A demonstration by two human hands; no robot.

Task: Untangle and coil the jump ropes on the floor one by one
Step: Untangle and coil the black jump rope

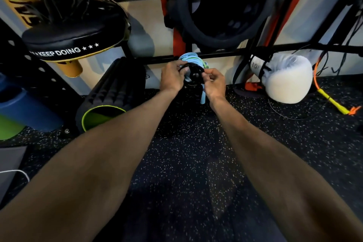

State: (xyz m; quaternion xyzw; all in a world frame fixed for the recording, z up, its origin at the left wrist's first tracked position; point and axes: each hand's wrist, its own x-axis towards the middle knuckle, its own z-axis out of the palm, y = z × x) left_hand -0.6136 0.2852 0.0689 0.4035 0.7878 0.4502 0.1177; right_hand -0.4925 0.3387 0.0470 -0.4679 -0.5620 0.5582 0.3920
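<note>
A gym, boxing corner: speckled rubber flooring (pixel 188 163) is laid underfoot and a black steel rack (pixel 155 59) is set along the wall. A focus pad (pixel 74 31) marked KEEP DOING is perched on it; a white boxing glove (pixel 288 78), a foam roller (pixel 110 92) and an orange-and-yellow jump rope (pixel 330 98) are seen on the floor.

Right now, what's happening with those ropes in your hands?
A person is handling a black jump rope: the left hand grips it and the right hand pinches its cord. A light blue rope is bunched up with it. An orange and yellow rope trails onto the floor beside a white boxing glove.
</note>
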